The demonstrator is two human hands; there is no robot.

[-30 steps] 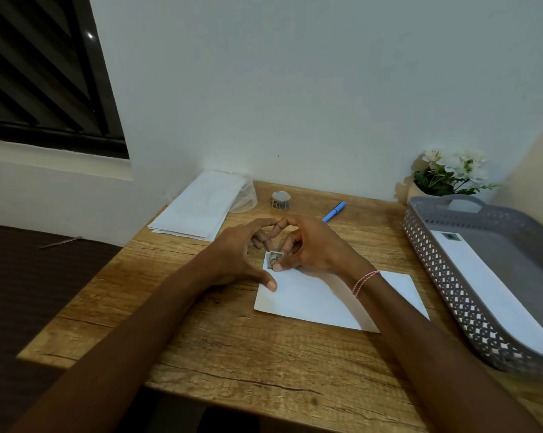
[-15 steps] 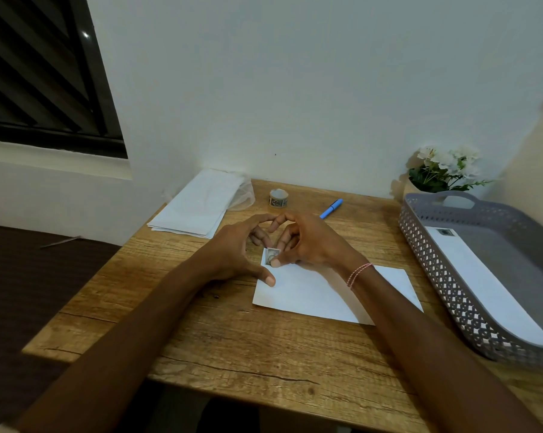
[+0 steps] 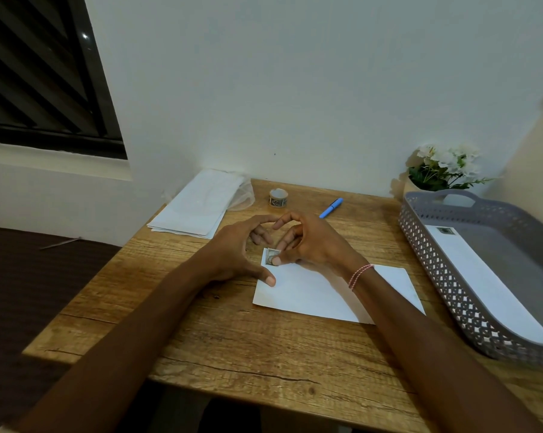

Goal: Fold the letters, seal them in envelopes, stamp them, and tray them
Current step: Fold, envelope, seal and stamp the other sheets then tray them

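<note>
A white envelope (image 3: 320, 292) lies flat on the wooden table (image 3: 232, 348), with a small stamp (image 3: 269, 256) at its top left corner. My right hand (image 3: 310, 242) presses its thumb down on the stamp, the other fingers loosely bent above it. My left hand (image 3: 235, 251) rests at the envelope's left edge, thumb tip pressing on the paper. A grey perforated tray (image 3: 432, 270) at the right holds one stamped envelope (image 3: 482, 285).
A stack of white sheets and envelopes (image 3: 198, 204) lies at the back left. A roll of stamps (image 3: 278, 197) and a blue pen (image 3: 331, 207) sit near the wall. A pot of white flowers (image 3: 441, 170) stands behind the tray.
Both hands stay on the envelope's top left corner. My right thumb now sits lower over the stamp, covering more of it. The view has shifted slightly.
</note>
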